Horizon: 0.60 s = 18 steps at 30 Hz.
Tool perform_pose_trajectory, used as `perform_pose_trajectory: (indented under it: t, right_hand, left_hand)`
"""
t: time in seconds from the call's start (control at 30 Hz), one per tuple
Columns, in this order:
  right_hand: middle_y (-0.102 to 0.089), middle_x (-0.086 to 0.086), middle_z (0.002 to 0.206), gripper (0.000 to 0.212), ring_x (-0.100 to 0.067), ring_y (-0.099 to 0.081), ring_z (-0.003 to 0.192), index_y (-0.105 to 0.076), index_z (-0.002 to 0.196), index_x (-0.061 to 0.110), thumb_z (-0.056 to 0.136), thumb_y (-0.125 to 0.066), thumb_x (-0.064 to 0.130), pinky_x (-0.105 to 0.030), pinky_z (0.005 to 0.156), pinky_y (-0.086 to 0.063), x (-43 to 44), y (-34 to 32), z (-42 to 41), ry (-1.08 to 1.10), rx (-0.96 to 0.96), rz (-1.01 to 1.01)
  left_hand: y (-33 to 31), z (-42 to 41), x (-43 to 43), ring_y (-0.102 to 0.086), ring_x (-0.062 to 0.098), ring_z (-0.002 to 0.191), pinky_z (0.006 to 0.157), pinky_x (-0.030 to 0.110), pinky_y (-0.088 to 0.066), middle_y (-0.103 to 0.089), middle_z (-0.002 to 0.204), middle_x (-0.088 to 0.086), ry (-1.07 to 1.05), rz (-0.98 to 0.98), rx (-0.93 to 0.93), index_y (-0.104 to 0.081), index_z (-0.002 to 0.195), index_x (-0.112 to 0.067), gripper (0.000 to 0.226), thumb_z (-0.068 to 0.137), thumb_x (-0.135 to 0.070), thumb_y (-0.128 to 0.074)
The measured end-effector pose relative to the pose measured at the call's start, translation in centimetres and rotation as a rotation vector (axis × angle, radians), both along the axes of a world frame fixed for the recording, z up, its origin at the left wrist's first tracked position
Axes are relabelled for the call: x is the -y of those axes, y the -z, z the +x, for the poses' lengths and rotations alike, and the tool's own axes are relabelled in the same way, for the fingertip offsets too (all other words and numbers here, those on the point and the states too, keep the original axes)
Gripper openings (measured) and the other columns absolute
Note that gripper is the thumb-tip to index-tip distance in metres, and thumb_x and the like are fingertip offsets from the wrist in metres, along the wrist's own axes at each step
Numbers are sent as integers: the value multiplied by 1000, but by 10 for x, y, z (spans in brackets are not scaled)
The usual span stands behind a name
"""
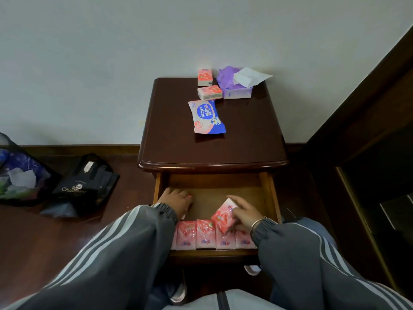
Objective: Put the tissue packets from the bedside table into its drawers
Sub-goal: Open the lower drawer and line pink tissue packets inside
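Observation:
The dark wooden bedside table [174, 139] has its top drawer [273, 193] pulled open. Several pink tissue packets [204, 234] stand in a row along the drawer's front. My right hand [244, 212] is shut on one more pink packet [223, 217], tilted above that row. My left hand [177, 201] reaches into the drawer's left side, fingers down on a packet that is mostly hidden. On the tabletop lie two small pink packets [204, 77] [210, 92], a blue and pink wipes pack [206, 117] and an open purple tissue pack [237, 86].
A black shopping bag [87, 182] and a mesh bin with rubbish [17, 173] sit on the wooden floor at left. Dark wooden furniture [362, 135] stands close on the right. A white wall is behind the table.

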State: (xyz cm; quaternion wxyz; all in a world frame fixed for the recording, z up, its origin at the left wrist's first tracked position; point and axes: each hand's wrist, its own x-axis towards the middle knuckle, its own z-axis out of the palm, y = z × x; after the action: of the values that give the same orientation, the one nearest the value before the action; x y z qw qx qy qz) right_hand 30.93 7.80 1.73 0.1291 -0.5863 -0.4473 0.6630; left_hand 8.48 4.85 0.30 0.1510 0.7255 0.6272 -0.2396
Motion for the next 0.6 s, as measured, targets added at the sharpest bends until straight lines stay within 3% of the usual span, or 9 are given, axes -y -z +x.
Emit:
perform_pose_trajectory:
  t: [0.13,0.23,0.33,0.4,0.43,0.53,0.6]
  right_hand:
    - [-53,-5,109,41,-23,-58,96,-47,116,19,83,-55,-4,-34,73,-58,-1,9,-13,20,98,43]
    - [-55,0,96,42,-20,-59,87,-44,106,19,77,-73,12,-22,63,-52,3,20,-34,10,167,87]
    - [-54,2,83,39,-15,-60,68,-45,98,19,75,-76,18,-24,57,-49,10,31,-59,50,176,138]
    - [-57,1,75,31,-15,-62,56,-47,93,17,77,-74,18,-30,57,-51,15,39,-71,63,228,187]
    - [-61,-3,75,28,-21,-66,60,-48,93,15,79,-72,19,-34,61,-54,16,41,-74,59,260,194]
    - [-69,-10,82,25,-30,-68,76,-50,94,17,80,-69,26,-40,72,-54,12,43,-77,23,342,204]
    - [-63,-2,81,26,-27,-64,81,-54,95,15,79,-70,27,-36,74,-51,6,40,-80,64,383,281]
  left_hand:
    - [-5,-23,4,-31,22,140,117,46,-8,-42,148,-3,61,-4,-75,-42,142,-26,44,98,-30,-42]
    - [-5,-38,16,-17,22,147,119,44,-4,-29,156,-5,108,61,-75,-29,149,-28,48,101,-32,-34]
    - [-2,-47,35,-2,20,149,119,44,-3,-7,162,-6,26,126,30,-25,150,-34,50,100,-36,-36]
    - [1,-51,48,-4,21,150,119,42,-9,-4,163,-2,-124,225,164,-31,148,-31,51,98,-35,-40]
    - [3,-52,55,-10,23,149,119,40,-14,-9,162,1,-246,294,258,-34,148,-27,53,96,-33,-44]
    - [5,-49,73,-35,25,140,113,33,-30,-32,155,8,-715,367,548,-36,147,-16,55,95,-26,-51]
    - [8,-43,82,-55,26,122,99,28,-42,-52,139,11,-863,303,636,-38,145,-19,53,94,-22,-52]
